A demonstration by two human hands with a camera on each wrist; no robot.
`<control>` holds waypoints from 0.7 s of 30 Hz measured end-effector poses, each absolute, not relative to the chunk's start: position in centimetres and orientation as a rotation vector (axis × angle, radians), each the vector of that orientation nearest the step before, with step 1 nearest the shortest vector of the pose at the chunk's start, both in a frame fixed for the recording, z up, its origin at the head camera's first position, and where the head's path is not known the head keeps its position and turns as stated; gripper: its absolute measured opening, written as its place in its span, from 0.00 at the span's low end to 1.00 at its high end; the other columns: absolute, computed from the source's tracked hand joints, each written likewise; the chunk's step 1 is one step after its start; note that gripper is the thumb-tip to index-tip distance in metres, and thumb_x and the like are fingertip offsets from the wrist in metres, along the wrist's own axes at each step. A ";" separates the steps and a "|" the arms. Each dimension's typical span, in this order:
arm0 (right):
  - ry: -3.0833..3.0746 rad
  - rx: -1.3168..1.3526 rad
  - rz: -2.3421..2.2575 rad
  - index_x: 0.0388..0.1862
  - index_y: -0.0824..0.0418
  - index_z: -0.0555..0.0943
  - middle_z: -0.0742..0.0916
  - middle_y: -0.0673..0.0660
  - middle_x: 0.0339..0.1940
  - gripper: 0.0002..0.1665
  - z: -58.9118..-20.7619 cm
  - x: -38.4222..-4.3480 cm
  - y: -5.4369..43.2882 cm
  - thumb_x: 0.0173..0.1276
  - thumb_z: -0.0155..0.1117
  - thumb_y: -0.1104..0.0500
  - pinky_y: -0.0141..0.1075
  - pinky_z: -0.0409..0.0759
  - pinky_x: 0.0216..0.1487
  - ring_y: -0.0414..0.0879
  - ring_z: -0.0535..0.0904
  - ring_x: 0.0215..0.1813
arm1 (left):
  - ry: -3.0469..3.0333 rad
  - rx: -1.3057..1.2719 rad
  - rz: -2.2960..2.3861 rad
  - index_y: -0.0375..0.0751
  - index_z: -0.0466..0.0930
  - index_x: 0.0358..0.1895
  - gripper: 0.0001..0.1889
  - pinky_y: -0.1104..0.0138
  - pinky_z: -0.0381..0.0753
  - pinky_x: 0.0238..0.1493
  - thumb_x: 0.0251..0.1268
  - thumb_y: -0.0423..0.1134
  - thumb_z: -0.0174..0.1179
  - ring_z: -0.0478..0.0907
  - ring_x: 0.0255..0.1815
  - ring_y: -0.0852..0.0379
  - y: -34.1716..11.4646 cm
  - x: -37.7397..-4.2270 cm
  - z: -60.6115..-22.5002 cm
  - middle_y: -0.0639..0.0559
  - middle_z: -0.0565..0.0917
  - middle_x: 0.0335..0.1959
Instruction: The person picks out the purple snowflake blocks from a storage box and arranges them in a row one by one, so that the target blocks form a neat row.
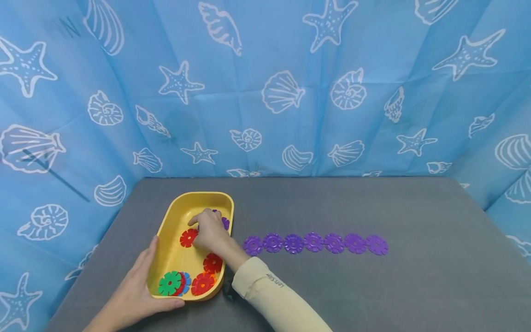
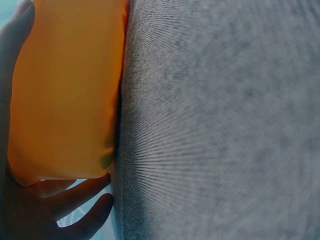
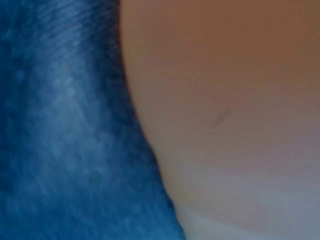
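Curtain [image 1: 253, 113] behind table [image 1: 332, 290] with tray [image 1: 182, 260]

tray [image 1: 169, 251]: yellow | row discs [image 1: 309, 240]: purple | tray discs [image 1: 203, 285]: red, green, blue, purple | tabletop [image 1: 415, 286]: plain grey | curtain [image 1: 249, 108]: blue, white shell/starfish print | sleeve [image 1: 282, 297]: cream, dark lettering

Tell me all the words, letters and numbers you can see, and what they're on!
"Le...": lettering on the right sleeve; the rest is too small to read surely.
"N": a faint mark on the blue curtain, maybe just a crease or smudge.
No readable writing on the yellow tray or purple discs.
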State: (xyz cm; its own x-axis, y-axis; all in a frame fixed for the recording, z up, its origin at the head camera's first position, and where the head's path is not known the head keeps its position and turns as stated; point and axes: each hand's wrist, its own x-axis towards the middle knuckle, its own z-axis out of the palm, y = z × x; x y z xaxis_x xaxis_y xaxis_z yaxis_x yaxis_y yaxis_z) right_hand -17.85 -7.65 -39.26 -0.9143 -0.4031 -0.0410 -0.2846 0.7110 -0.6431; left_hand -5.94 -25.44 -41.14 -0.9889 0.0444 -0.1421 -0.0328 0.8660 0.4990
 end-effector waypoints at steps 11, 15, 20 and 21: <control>2.858 -0.478 -0.935 0.48 0.54 0.91 0.84 0.54 0.50 0.20 -39.7 -17.5 -8.0 0.55 0.79 0.64 0.34 0.73 0.47 0.48 0.70 0.49 | 2.898 0.017 0.801 0.43 0.31 0.84 0.76 0.61 0.84 0.42 0.40 0.66 0.78 0.72 0.59 0.44 -25.3 -6.0 -40.9 0.36 0.64 0.69; 2.849 -0.526 -0.929 0.50 0.54 0.90 0.85 0.53 0.48 0.20 -39.7 -17.5 -7.9 0.57 0.77 0.65 0.31 0.75 0.46 0.44 0.71 0.47 | 2.899 0.022 0.802 0.43 0.30 0.84 0.76 0.59 0.84 0.43 0.40 0.67 0.78 0.72 0.59 0.44 -25.3 -6.0 -40.8 0.35 0.63 0.70; 2.810 -0.542 -0.926 0.54 0.54 0.89 0.85 0.52 0.50 0.25 -39.8 -17.5 -8.0 0.56 0.77 0.66 0.29 0.75 0.45 0.43 0.71 0.47 | 2.903 0.026 0.803 0.43 0.31 0.84 0.76 0.58 0.83 0.44 0.40 0.66 0.78 0.71 0.59 0.44 -25.3 -6.0 -40.9 0.35 0.63 0.70; 2.806 -0.544 -0.925 0.55 0.54 0.88 0.85 0.53 0.50 0.26 -39.8 -17.5 -8.0 0.55 0.77 0.66 0.29 0.75 0.44 0.44 0.70 0.48 | 2.901 0.023 0.801 0.43 0.30 0.84 0.76 0.59 0.83 0.43 0.40 0.66 0.78 0.72 0.59 0.44 -25.3 -5.9 -40.9 0.35 0.63 0.70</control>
State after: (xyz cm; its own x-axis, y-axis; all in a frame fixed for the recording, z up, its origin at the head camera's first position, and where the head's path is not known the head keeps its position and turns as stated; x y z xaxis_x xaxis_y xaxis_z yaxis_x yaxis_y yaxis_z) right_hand -17.53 -7.97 -39.79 -0.9252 -0.3790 -0.0170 -0.2946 0.7459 -0.5974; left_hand -5.92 -25.32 -40.91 -0.9912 0.0496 -0.1228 -0.0205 0.8588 0.5120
